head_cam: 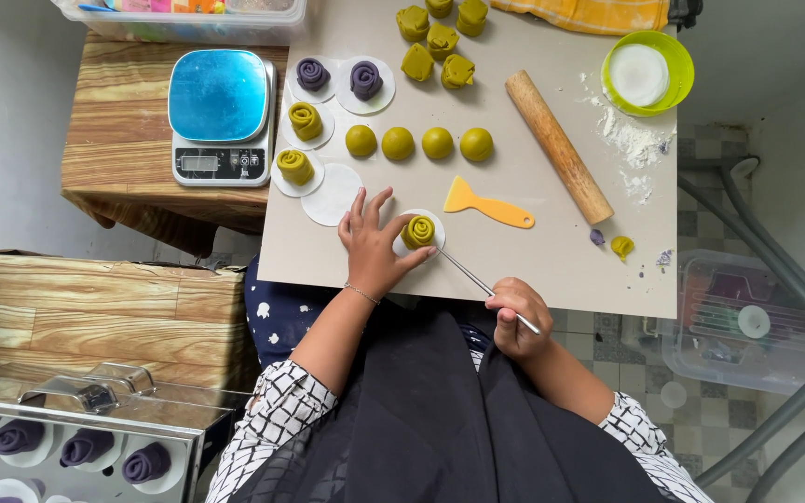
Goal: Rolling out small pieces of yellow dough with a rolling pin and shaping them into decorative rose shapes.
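A green rose-shaped dough piece (418, 231) sits on a white paper round (435, 244) near the front of the grey board (533, 251). My left hand (372, 244) rests beside it, with thumb and fingers touching its left side. A thin metal stick (468, 273) is gripped in my right hand (517, 317), and its tip reaches the base of the dough rose.
Two green roses (305, 121) and two purple ones (365, 80) sit on paper rounds at the left, with several green balls (437, 142) behind. A rolling pin (558, 146), yellow scraper (486, 204), green flour bowl (648, 72) and blue kitchen scale (221, 116) lie around. A tray of purple roses (76, 452) stands at lower left.
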